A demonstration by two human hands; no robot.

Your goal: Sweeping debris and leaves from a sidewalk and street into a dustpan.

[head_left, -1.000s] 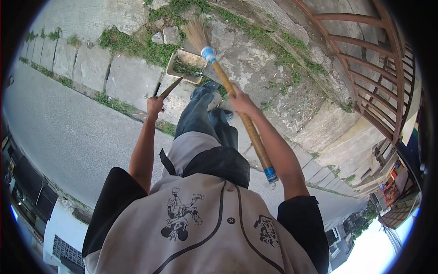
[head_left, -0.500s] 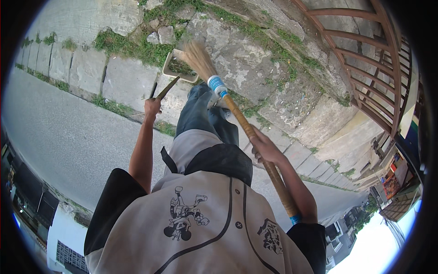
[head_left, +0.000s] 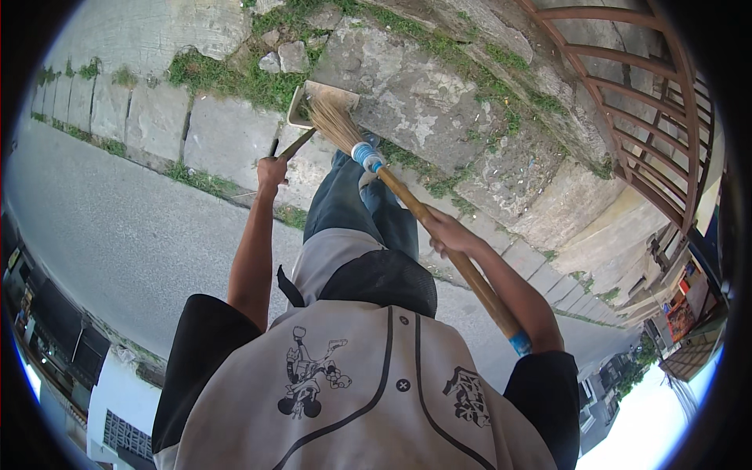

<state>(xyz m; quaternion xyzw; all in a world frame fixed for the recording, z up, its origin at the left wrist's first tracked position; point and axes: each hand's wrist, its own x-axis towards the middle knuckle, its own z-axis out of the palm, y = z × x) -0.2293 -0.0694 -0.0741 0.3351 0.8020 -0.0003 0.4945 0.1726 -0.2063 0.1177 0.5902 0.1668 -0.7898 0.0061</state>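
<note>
My left hand (head_left: 272, 171) is closed around the stick handle of a pale dustpan (head_left: 297, 107), which is at the stone slabs beside the grass. A straw broom (head_left: 338, 125) with a bamboo handle and blue bands slants across in front of me. Its shaft is gripped by my right hand (head_left: 450, 233), and the upper end runs along my forearm. The broom's bristles lie over the dustpan's opening and hide most of what is inside. My legs in blue jeans (head_left: 333, 192) stand just below the pan.
Grass tufts (head_left: 227, 78) and loose stones (head_left: 293, 56) border the slabs beyond the pan. A rough concrete step (head_left: 415, 86) rises on the right. Farther right is a brown metal railing (head_left: 627, 86). Grey pavement (head_left: 157, 235) stretches to the left.
The broom's bristles have come down and nearer onto the dustpan, covering the green debris seen in it. My left hand and the pan have shifted slightly right.
</note>
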